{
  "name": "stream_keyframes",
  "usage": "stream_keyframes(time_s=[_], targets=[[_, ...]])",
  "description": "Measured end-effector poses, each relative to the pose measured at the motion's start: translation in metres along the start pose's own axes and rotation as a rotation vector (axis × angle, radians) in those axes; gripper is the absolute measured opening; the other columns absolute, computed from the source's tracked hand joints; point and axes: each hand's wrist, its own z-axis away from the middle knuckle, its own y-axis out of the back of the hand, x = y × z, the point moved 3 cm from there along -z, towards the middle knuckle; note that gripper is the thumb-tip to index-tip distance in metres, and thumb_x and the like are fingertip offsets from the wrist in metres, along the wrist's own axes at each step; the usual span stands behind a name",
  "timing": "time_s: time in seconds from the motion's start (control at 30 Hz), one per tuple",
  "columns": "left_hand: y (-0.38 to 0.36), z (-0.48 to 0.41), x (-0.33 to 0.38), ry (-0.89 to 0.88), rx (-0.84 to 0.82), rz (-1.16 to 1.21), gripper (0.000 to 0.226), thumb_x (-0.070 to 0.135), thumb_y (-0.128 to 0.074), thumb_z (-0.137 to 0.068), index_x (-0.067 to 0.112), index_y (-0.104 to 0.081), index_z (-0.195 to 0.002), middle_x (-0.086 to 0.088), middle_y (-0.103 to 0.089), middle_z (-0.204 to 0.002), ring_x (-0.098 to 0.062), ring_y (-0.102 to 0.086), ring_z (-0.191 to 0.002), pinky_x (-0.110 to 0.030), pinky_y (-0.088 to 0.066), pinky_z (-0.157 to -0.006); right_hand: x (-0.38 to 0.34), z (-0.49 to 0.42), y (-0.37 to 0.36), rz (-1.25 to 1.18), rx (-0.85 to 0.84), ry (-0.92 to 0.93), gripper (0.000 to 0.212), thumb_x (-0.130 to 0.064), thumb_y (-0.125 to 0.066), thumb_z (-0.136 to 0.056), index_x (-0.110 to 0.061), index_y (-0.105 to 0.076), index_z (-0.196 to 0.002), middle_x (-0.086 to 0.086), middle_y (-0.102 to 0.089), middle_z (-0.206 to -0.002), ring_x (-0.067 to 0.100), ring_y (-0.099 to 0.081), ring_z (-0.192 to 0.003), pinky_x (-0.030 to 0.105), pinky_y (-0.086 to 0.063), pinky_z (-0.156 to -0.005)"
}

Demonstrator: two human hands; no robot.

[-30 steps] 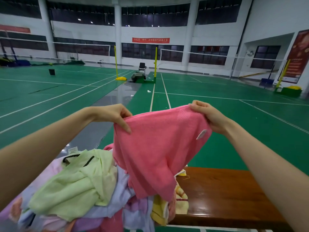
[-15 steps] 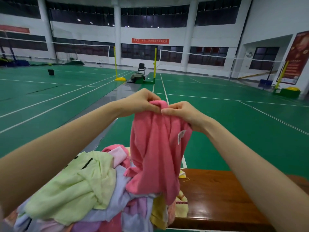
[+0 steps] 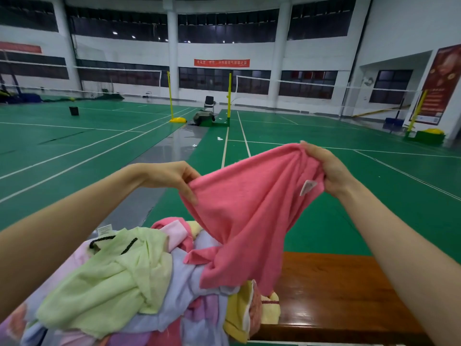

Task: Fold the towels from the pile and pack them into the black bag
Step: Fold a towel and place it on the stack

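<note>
Both hands hold one pink towel (image 3: 249, 213) up in the air, above a pile of towels (image 3: 139, 283). Left hand (image 3: 172, 177) pinches the towel's upper left corner, thumb and fingers closed on the cloth, with the index finger pointing downward along the edge. Right hand (image 3: 326, 168) is higher and farther out, its fingers curled round a bunched handful of the towel's upper right edge. Between the two hands the top edge runs in a slope, rising toward the right. A small white label (image 3: 307, 187) hangs from the towel just beside the right hand. The rest of the pink cloth drapes down in folds, and its lower end rests on the pile.

That pile lies on the left part of a brown wooden bench (image 3: 336, 295). On top sits a light green towel (image 3: 107, 273), with pale blue, purple, yellow and other pink ones beneath and beside it. A black cord (image 3: 102, 239) and a second white tag show near the green towel.

Behind the bench stretches a green sports court floor (image 3: 74, 146) with white lines and yellow net posts.
</note>
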Motion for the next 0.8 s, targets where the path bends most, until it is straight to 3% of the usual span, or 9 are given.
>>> stream_keyframes(time_s=[0.1, 0.17, 0.23, 0.3, 0.57, 0.63, 0.73, 0.8], targets=[[0.004, 0.005, -0.014, 0.036, -0.002, -0.057, 0.018, 0.001, -0.074, -0.073, 0.019, -0.072, -0.076, 0.011, -0.070, -0.069, -0.001, -0.062, -0.064, -0.011, -0.046, -0.064, -0.006, 0.003, 0.020, -0.110, 0.153, 0.001, 0.025, -0.033, -0.065, -0.068, -0.019, -0.069, -0.048, -0.006, -0.064, -0.055, 0.007, -0.061, -0.050, 0.019, -0.054, -0.055], [0.007, 0.009, -0.023, 0.065, 0.009, -0.071, 0.010, 0.022, -0.081, -0.065, 0.022, -0.073, -0.070, 0.011, -0.069, -0.066, 0.000, -0.060, -0.060, -0.011, -0.045, -0.063, -0.008, 0.005, 0.032, -0.148, 0.234, 0.004, 0.033, -0.030, -0.063, -0.075, -0.018, -0.067, -0.044, -0.008, -0.063, -0.053, 0.006, -0.059, -0.047, 0.018, -0.053, -0.051], [0.011, 0.012, -0.030, 0.072, 0.016, -0.095, 0.041, 0.054, -0.083, -0.045, 0.021, -0.075, -0.068, 0.009, -0.070, -0.068, -0.001, -0.061, -0.062, -0.012, -0.046, -0.064, -0.008, 0.006, 0.042, -0.205, 0.315, 0.010, 0.033, -0.025, -0.062, -0.082, -0.018, -0.067, -0.050, -0.008, -0.063, -0.054, 0.005, -0.059, -0.048, 0.018, -0.053, -0.051], [0.015, 0.014, -0.038, 0.075, 0.046, -0.079, 0.062, 0.070, -0.079, -0.033, 0.020, -0.076, -0.070, 0.007, -0.071, -0.071, -0.001, -0.061, -0.065, -0.012, -0.046, -0.066, -0.007, 0.008, 0.052, -0.256, 0.388, 0.016, 0.018, -0.023, -0.064, -0.080, -0.014, -0.063, -0.065, -0.008, -0.064, -0.056, 0.006, -0.060, -0.053, 0.019, -0.053, -0.052], [0.033, 0.032, -0.050, -0.017, 0.168, 0.107, 0.070, 0.070, -0.075, -0.049, 0.011, -0.060, -0.084, 0.012, -0.064, -0.076, 0.000, -0.058, -0.075, -0.014, -0.048, -0.072, -0.002, 0.013, 0.073, -0.268, 0.504, -0.004, 0.013, -0.019, -0.061, -0.088, -0.013, -0.059, -0.076, -0.007, -0.067, -0.057, 0.004, -0.063, -0.054, 0.019, -0.054, -0.054], [0.036, 0.033, -0.055, 0.019, 0.205, 0.171, 0.056, 0.061, -0.070, -0.067, 0.012, -0.054, -0.089, 0.004, -0.062, -0.084, -0.006, -0.056, -0.080, -0.022, -0.049, -0.073, -0.003, 0.015, 0.074, -0.216, 0.524, -0.017, 0.014, -0.019, -0.062, -0.086, -0.014, -0.058, -0.075, -0.008, -0.064, -0.056, 0.003, -0.060, -0.049, 0.017, -0.051, -0.050], [0.040, 0.035, -0.055, 0.024, 0.369, 0.133, 0.016, 0.037, -0.055, -0.090, 0.021, -0.051, -0.089, -0.008, -0.058, -0.087, -0.014, -0.051, -0.074, -0.028, -0.044, -0.065, -0.002, 0.015, 0.073, -0.156, 0.528, -0.033, 0.014, -0.019, -0.063, -0.086, -0.015, -0.057, -0.074, -0.010, -0.062, -0.050, 0.002, -0.057, -0.043, 0.016, -0.049, -0.045], [0.047, 0.038, -0.053, -0.033, 0.452, 0.047, 0.031, 0.057, -0.061, -0.077, 0.027, -0.057, -0.083, -0.002, -0.059, -0.077, -0.009, -0.051, -0.065, -0.024, -0.042, -0.059, -0.004, 0.014, 0.072, -0.140, 0.525, -0.034, 0.016, -0.019, -0.063, -0.086, -0.015, -0.056, -0.073, -0.010, -0.062, -0.048, 0.003, -0.057, -0.043, 0.016, -0.049, -0.045]])
